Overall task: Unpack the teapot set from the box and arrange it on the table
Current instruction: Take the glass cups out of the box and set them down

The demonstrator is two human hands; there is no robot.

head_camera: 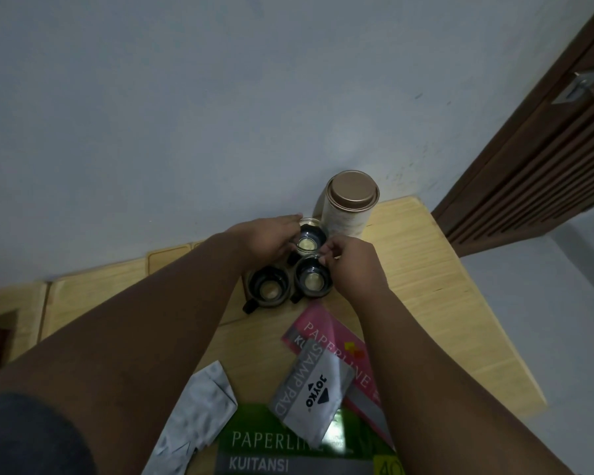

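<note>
While my left hand [266, 241] curls its fingers round the side of the far cup [311, 240], my right hand [352, 269] has its fingertips pinched together at the rim of the near right cup [312, 279]. I cannot tell whether those fingertips also touch the far cup, since the two rims sit so close there.

A third cup, the near left cup [267, 286], stands just beside the near right one, and neither hand is on it. All three are black, upright and grouped in a tight triangle, each with a stubby black handle pointing towards me and to my left. Down inside each I see a pale round bottom, and the far cup shows a clear glassy rim.

Just behind the far cup stands the tall canister [350, 207], pale-sided and upright, closed by a copper-coloured lid.

Everything rests on a light wooden table [425, 269] pushed against a plain grey-blue wall [220, 97]. Nearer to me on the table lie a pink Paperline pad [323, 329], a grey stamp pad box [311, 389] overlapping it, a green Paperline booklet [271, 443] under the box's near end, and a crumpled silver packet [192, 416] to the left.

To my right a dark brown slatted door [545, 149] with a metal handle [580, 85] meets the wall.
</note>
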